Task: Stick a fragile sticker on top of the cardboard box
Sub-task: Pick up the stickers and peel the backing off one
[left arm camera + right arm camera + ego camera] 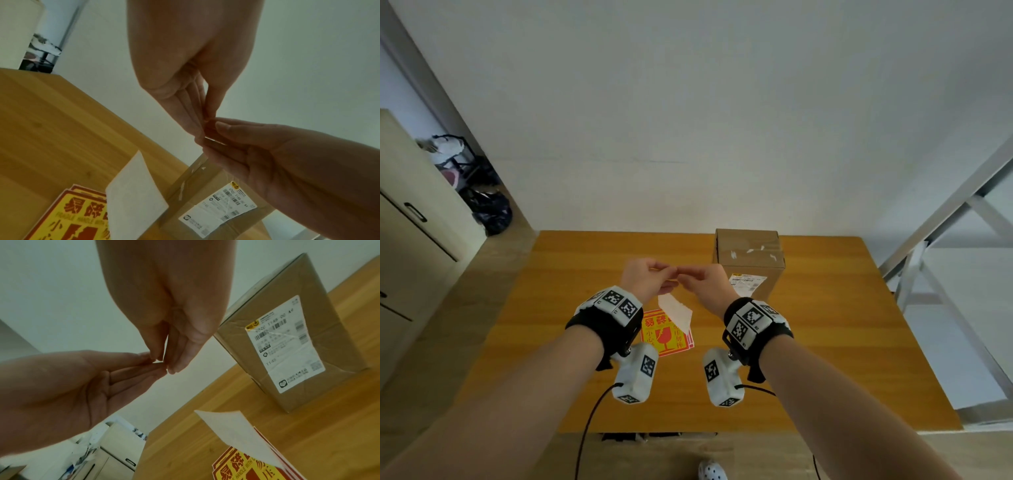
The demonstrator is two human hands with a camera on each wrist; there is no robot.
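Both hands are raised above the table (585, 274), fingertips meeting. The left hand (642, 275) and the right hand (700, 279) each pinch the top edge of a sticker (675, 310), which hangs below them with its white back showing. Pinching from opposite sides at one spot looks like an attempt to part the sticker from its backing, so peeling seems to be the step in hand; whether the layers have separated cannot be made out.

Directly beneath the hands, a small stack of red and yellow fragile stickers (666, 337) lies flat on the table, close by for easy reach. The cardboard box (748, 253) stands upright farther back and to the right, apart from both hands, its taped top free and a white shipping label (745, 284) on its near side. The sticker is nowhere near the box top yet.
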